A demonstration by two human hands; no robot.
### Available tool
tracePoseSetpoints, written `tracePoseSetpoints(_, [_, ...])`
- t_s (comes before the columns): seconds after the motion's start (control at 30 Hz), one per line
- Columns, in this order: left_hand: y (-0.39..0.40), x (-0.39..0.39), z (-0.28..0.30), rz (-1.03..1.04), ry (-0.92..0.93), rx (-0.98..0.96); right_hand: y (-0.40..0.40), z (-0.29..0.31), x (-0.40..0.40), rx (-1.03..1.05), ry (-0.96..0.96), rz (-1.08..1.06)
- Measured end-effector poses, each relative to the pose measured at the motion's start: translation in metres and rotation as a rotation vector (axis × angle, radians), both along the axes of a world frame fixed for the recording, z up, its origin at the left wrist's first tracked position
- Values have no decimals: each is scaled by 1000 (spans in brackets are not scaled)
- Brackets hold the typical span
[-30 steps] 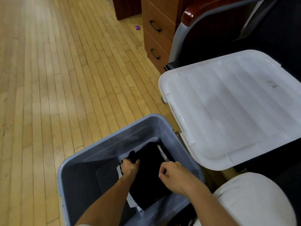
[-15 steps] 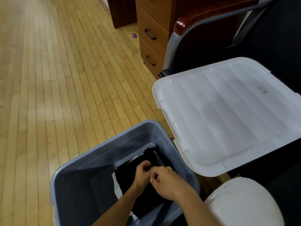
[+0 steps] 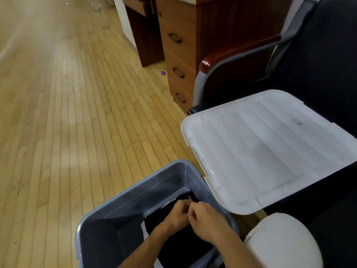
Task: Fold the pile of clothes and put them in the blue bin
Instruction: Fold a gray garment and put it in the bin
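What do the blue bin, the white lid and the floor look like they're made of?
Blue bin: looks like moulded plastic, smooth and slightly translucent, with a rolled rim. White lid: probably plastic too, semi-glossy, with moulded ridges and notched edges. Floor: narrow light wood strips, apparently varnished, given the soft sheen and visible seams.

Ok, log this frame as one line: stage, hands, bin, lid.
stage: placing | hands: left hand and right hand together on black garment | bin: blue bin holds it | lid: white lid off, beside bin
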State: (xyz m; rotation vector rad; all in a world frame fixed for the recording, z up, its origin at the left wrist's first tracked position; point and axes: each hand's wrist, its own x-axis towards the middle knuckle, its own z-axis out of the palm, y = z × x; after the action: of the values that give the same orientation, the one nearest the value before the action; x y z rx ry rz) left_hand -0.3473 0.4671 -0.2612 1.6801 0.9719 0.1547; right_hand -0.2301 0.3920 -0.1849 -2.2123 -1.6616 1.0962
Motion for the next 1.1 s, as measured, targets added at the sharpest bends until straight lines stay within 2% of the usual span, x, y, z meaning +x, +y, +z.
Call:
tracePoseSetpoints(0.13, [4,17,53,24,-59,130,-9,27,9,219,71,-97])
tracePoseSetpoints(0.23, [-2,54,106,-59,-140,247,-34,59,33,400,68,-206])
tracePoseSetpoints(0.4, [-74,161,186,-129,-346,308,-128,114,107,698,119,-452])
tracePoseSetpoints(0.5, [-154,237,211,-390,-370,307,-217,126,159,786,35,-625])
tracePoseSetpoints(0.53, [-165,249,213,-452,-343,310,-230,129,165,769,8,-650])
tracePoseSetpoints(0.63, [-259,323,210,-771,-295,353,-334,118,207,674,-145,-847])
tracePoseSetpoints(0.67, [-301,348,204,-899,-285,334,-379,113,220,638,-198,-947])
tracePoseSetpoints(0.77, [-386,389,187,-1111,-248,306,-486,96,247,548,-352,-1247])
tracePoseSetpoints(0.83, [-428,403,174,-1189,-206,309,-565,79,257,455,-455,-1497])
tracePoseSetpoints(0.93, [-458,405,163,-1241,-145,309,-649,60,262,176,-426,-1813])
tracePoseSetpoints(1.03, [-473,407,157,-1263,-156,353,-693,37,269,143,-331,-2036])
tracePoseSetpoints(1.1, [-475,407,156,-1272,-171,383,-712,26,275,183,-385,-2160])
